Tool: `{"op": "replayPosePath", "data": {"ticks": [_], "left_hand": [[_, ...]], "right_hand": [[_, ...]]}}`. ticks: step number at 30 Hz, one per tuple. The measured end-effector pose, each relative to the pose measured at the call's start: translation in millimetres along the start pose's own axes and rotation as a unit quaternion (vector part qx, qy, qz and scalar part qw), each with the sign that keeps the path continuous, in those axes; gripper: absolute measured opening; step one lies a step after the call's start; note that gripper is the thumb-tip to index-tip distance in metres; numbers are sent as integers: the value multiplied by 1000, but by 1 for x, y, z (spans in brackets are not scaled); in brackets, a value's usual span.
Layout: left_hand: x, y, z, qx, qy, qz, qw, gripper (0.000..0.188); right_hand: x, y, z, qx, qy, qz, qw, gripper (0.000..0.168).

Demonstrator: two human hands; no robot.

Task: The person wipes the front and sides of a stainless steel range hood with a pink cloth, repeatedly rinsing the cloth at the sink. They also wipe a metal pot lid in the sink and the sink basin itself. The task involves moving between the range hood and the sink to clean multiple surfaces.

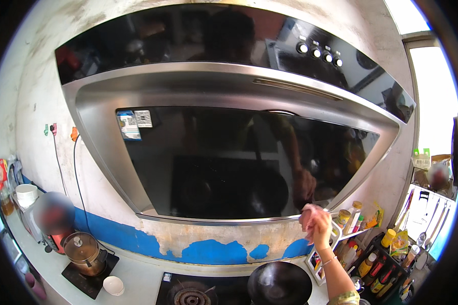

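Note:
My right hand (321, 225) is closed around a pink cloth (310, 221) at the lower right corner of the range hood (145, 87). The cloth meets the hood's bottom edge, and part of it hangs below the fingers. Above the hand, the black glass panel (221, 164) mirrors the arm. Two stickers, one with a printed code (143, 118), are stuck to the panel's upper left. A row of round buttons (316, 52) sits on the hood's upper black front. My left hand is out of view.
Below the hood are a gas stove (229, 288) and a black wok (280, 282). A lidded pot (82, 253) stands on an induction cooker (70, 272) at left, near a white bowl (113, 286). Racks of seasoning bottles (366, 265) crowd the right. Cords (76, 175) hang on the wall.

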State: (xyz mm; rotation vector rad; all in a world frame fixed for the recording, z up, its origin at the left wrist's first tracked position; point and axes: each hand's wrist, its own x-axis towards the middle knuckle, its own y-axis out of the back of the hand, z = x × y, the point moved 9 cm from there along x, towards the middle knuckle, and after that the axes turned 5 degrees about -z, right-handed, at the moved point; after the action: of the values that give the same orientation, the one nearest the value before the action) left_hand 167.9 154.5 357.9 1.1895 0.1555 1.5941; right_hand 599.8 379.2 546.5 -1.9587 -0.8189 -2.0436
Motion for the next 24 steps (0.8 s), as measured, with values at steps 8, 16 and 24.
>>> {"op": "replayPosePath", "data": {"ticks": [8, 16, 24], "left_hand": [[-28, 45, -34, 3, 48, 53, 997, 36], [-31, 80, -69, -3, 36, 43, 998, 34], [2, 41, -53, -113, -54, -80, 989, 34]], "right_hand": [[140, 1, -91, 212, -83, 397, 889, 56], [134, -163, -330, -48, 227, 108, 967, 32], [-47, -223, -322, 184, 209, -315, 907, 14]]}}
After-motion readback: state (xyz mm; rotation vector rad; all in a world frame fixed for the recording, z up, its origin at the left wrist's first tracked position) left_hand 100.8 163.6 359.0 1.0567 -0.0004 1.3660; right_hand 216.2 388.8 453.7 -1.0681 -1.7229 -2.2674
